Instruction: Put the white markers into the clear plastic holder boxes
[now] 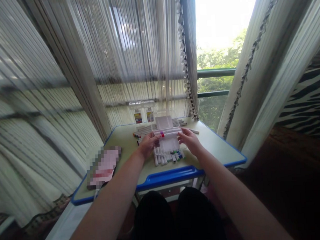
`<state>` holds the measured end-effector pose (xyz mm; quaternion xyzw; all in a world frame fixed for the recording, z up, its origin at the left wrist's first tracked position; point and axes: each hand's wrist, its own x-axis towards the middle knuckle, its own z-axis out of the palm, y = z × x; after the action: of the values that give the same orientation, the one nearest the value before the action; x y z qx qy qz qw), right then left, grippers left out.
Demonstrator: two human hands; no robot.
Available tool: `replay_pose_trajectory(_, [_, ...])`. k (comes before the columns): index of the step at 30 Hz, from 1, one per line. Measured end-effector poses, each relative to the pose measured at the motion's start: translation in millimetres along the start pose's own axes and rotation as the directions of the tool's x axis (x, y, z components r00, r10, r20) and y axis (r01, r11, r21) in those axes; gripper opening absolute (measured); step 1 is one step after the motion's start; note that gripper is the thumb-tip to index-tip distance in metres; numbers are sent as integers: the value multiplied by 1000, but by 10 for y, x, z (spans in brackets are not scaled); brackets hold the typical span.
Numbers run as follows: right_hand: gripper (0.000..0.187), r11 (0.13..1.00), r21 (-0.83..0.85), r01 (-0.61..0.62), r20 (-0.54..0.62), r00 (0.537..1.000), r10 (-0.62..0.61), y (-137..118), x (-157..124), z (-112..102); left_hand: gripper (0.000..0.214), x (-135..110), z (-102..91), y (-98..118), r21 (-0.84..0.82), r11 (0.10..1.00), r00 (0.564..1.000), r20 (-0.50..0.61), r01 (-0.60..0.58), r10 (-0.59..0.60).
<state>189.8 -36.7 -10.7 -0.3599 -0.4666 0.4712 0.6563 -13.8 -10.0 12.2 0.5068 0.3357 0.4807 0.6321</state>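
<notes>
My left hand (147, 145) and my right hand (190, 140) are both closed on the ends of a white marker (169, 133) with a red and purple band, held level above a clear plastic marker tray (168, 146). Below the tray's near edge lies a row of several white markers with coloured caps (168, 156). More markers (142, 131) lie loose on the table behind my left hand. A clear box (164, 121) stands just beyond the held marker.
The small cream table has a blue rim (172, 175). A pixelated pink item (104, 167) lies at its left. A clear case with labels (142, 112) stands at the back edge against sheer curtains (137, 57). A zebra-pattern cloth (308, 93) hangs at right.
</notes>
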Motion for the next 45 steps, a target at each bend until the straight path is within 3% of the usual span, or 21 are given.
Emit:
replay_pose_trajectory(3, [42,994,-111,13,-65,998,-20,22,15,-23,18,-11,15,43,-33,999,999,-36,16,-17])
replay_pose_trajectory(5, [31,924,-379,49,-110,989,-97,39,7,-59,14,-7,0,61,-42,999,998,-62,15,-18])
replay_pose_trajectory(7, [17,723,-687,79,-55,986,-160,49,-17,-98,14,6,-28,67,-48,999,996,-93,10,-15])
replay_pose_trajectory(9, [14,504,-857,104,44,991,-129,51,-47,-123,17,20,-54,67,-66,998,994,-104,13,-20])
replay_pose_trajectory(12, [17,371,-924,88,81,996,-35,47,-76,-124,25,28,-73,72,-107,994,994,-108,25,-37])
replay_pose_trajectory(15, [16,347,-935,68,71,997,-4,41,-76,-115,26,17,-68,89,-126,992,990,-133,27,-43])
replay_pose_trajectory(19, [18,309,-950,38,14,997,-82,26,-71,-131,27,5,-61,105,-142,990,989,-145,15,-36])
replay_pose_trajectory(26, [22,183,-983,-28,-40,997,-62,69,-99,-156,27,14,-67,101,-131,991,985,-167,8,-30])
replay_pose_trajectory(31, [18,217,-975,-53,-93,979,-180,151,-56,-238,25,13,-60,100,-130,991,987,-159,9,-30])
replay_pose_trajectory(34, [22,299,-954,-37,-133,942,-308,187,-7,-309,27,18,-59,101,-141,990,985,-169,1,-24])
replay_pose_trajectory(39, [27,457,-872,176,-135,811,-570,197,45,-329,23,21,-45,104,-118,993,983,-182,-9,-13])
replay_pose_trajectory(42, [29,423,-843,331,-19,768,-640,153,-4,-245,20,24,-37,98,-97,995,983,-181,2,-20])
replay_pose_trajectory(45, [28,321,-818,478,170,733,-659,92,-90,-124,19,32,-39,81,-88,996,985,-170,6,-21])
